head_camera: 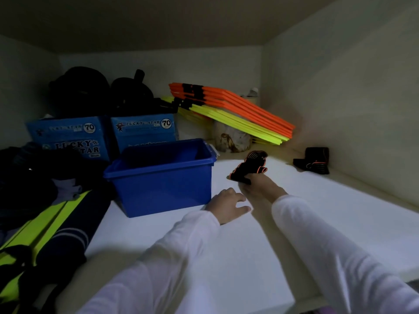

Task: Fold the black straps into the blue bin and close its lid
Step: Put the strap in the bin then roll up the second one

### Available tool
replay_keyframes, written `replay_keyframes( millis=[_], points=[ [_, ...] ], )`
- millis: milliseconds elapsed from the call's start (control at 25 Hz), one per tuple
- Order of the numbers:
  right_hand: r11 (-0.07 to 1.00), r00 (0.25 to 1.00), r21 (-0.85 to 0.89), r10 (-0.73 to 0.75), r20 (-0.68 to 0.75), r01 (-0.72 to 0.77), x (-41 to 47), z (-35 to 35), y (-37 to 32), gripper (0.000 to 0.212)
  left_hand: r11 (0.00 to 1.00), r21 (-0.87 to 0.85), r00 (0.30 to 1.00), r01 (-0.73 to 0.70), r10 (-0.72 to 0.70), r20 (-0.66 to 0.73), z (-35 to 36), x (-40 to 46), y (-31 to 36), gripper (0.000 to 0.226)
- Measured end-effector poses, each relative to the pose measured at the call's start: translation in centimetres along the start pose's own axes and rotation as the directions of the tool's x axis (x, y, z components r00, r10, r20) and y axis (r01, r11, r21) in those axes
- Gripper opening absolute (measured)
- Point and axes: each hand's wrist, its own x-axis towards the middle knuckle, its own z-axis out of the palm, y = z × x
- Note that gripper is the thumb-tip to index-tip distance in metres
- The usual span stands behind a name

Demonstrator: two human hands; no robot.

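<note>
- Two arms come in from the bottom of the frame, both in long white sleeves
- left sleeve [158, 257] runs from the bottom centre up to the wrist near mid-frame; its cloth is soft, plain, with loose folds and no markings
- right sleeve [328, 250] runs from the lower right corner to a cuff right of centre; same plain white cloth, creased along its length
- left hand [229, 203] and right hand [258, 185] are bare: no gloves, rings or watch show
</note>
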Motion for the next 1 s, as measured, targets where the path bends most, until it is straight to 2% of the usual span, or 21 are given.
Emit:
replay_keyframes(
  millis=[200, 360, 480, 600, 680, 720, 800, 840, 880, 920, 1000],
  points=[
    [0.996, 0.998, -0.091, 0.001, -0.058, -0.006, -2.8, -1.1, -0.6, 0.034, 0.996, -0.087, 1.0, 0.022, -0.023, -0.018, 0.2, 0.0, -0.4, 0.049],
    [0.965, 0.991, -0.252, -0.095, -0.096, 0.068, -6.7, -2.2, -1.8, 0.039, 0.976, -0.204, 0.992, 0.074, -0.093, -0.087, 0.1, -0.5, -0.2, 0.05],
    [0.937, 0.994, -0.337, -0.103, -0.028, 0.088, -9.2, -2.7, -2.1, 0.049, 0.955, -0.262, 0.981, 0.138, -0.167, -0.093, 0.0, -1.4, 0.2, 0.056],
    [0.916, 0.995, -0.388, -0.091, 0.035, 0.097, -10.8, -3.1, -2.2, 0.033, 0.951, -0.255, 0.979, 0.175, -0.197, -0.061, 0.0, -2.1, 0.2, 0.051],
    [0.941, 0.989, -0.311, -0.109, 0.099, 0.135, -12.3, -3.6, -2.6, 0.029, 0.945, -0.293, 0.985, 0.148, -0.168, -0.045, -0.1, -2.5, 0.1, 0.038],
    [0.971, 0.983, -0.187, -0.123, 0.138, 0.148, -13.0, -4.0, -2.7, 0.031, 0.935, -0.331, 0.987, 0.131, -0.155, -0.048, -0.1, -2.7, 0.1, 0.03],
    [0.978, 0.965, 0.19, -0.13, 0.226, 0.087, -14.3, -4.8, -2.5, 0.031, 0.904, -0.41, 0.986, 0.118, -0.155, -0.056, -0.2, -3.2, 0.2, 0.026],
    [0.944, 0.966, 0.324, -0.134, 0.221, 0.056, -14.7, -4.9, -2.3, 0.029, 0.886, -0.448, 0.985, 0.124, -0.165, -0.054, -0.3, -3.3, 0.2, 0.027],
    [0.929, 0.982, 0.366, -0.109, 0.154, 0.046, -14.5, -5.0, -1.7, 0.028, 0.868, -0.48, 0.983, 0.128, -0.174, -0.052, -0.4, -3.4, 0.2, 0.029],
    [0.96, 0.998, 0.277, -0.054, 0.045, 0.039, -13.8, -5.2, -0.9, 0.028, 0.851, -0.51, 0.983, 0.129, -0.179, -0.05, -0.5, -3.6, 0.4, 0.03],
    [0.998, 0.991, -0.037, 0.043, -0.13, -0.048, -12.5, -5.3, 1.2, 0.036, 0.796, -0.592, 0.982, 0.123, -0.182, -0.041, -0.9, -4.0, 0.7, 0.031]
  ],
)
